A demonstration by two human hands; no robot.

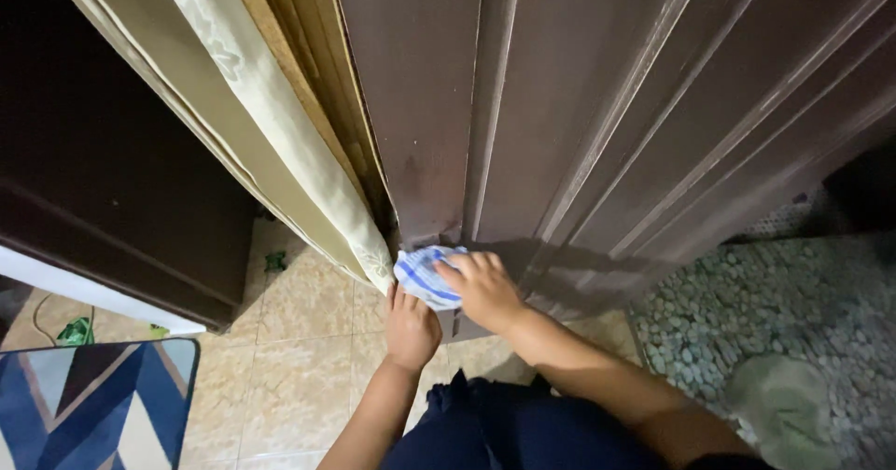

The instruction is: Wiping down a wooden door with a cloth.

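I note the right hand (pixel 481 288) pressing a blue-striped cloth (pixel 422 274) flat against the brown door's (pixel 560 115) bottom edge; left hand (pixel 411 325) underneath, fingers closed. Cloth looks soft, light, bunchable anywhere.

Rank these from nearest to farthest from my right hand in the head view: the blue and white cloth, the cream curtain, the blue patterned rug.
1. Blue and white cloth, under the right hand against the door.
2. Cream curtain, just left of the cloth.
3. Blue patterned rug, far left on the floor.

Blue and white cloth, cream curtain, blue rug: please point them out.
blue and white cloth (pixel 422 279), head view, on its striped middle
cream curtain (pixel 280 143), head view, on its long fold
blue rug (pixel 93 405), head view, on its patterned middle
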